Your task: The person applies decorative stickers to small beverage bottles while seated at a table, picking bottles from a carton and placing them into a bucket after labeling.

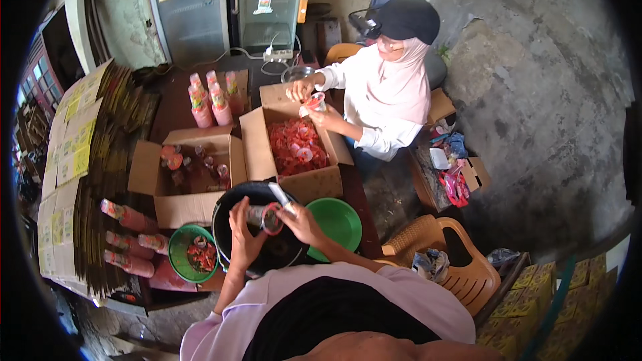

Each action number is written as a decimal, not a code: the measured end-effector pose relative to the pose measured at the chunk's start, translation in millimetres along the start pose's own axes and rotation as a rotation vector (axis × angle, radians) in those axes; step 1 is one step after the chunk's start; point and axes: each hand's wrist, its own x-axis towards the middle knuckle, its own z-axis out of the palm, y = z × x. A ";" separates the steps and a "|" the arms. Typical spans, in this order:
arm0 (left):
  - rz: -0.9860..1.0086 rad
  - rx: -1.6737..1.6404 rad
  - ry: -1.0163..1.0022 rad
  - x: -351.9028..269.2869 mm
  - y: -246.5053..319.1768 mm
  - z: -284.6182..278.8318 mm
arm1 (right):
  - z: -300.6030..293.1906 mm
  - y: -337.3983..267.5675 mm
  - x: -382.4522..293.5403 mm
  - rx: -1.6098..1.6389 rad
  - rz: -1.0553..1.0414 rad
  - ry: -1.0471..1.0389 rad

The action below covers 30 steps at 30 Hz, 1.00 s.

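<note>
My left hand [246, 240] is around a clear plastic cup [271, 218] with a red rim, tilted on its side above a black bucket [228, 210]. My right hand [304, 225] grips a pale knife-like tool [280, 195], its flat end pointing up and away from me. The right fingers also touch the cup's rim. Left of the bucket, a green basket [178, 255] holds red and green scraps [201, 254]. A green basin [338, 225] sits to the right, partly behind my right forearm.
Across the table, a co-worker [386, 95] holds a cup [316, 102] over a carton [311, 180] of red plastic scraps. Another open carton [190, 205] holds cups. Stacks of pink-filled cups [203, 110] stand behind. Flattened cartons [70, 160] line the left; an orange chair [466, 281] stands right.
</note>
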 end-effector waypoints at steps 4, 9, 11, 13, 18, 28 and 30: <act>-0.412 -0.441 0.271 -13.5 -28.8 12.4 | 6.5 1.7 13.6 0.174 -0.002 0.123; -0.718 -1.300 -0.063 -2.7 3.2 6.5 | 11.3 -9.4 7.3 0.380 0.062 0.026; -0.705 -1.249 0.023 -4.7 -1.8 17.7 | 20.1 -18.7 2.3 0.346 0.051 -0.024; -0.616 -1.173 0.131 -1.6 -9.3 20.7 | 17.2 -15.7 -1.3 0.042 -0.017 -0.038; -0.459 -0.708 0.305 4.5 -10.9 9.9 | 15.0 -20.0 -13.0 -0.324 -0.090 -0.032; -0.267 -0.115 0.398 10.6 -5.8 5.5 | 18.0 -33.8 -28.5 -0.546 -0.133 -0.133; -0.288 -0.160 0.373 9.6 -3.3 7.1 | 18.8 -35.3 -28.6 -0.590 -0.119 -0.138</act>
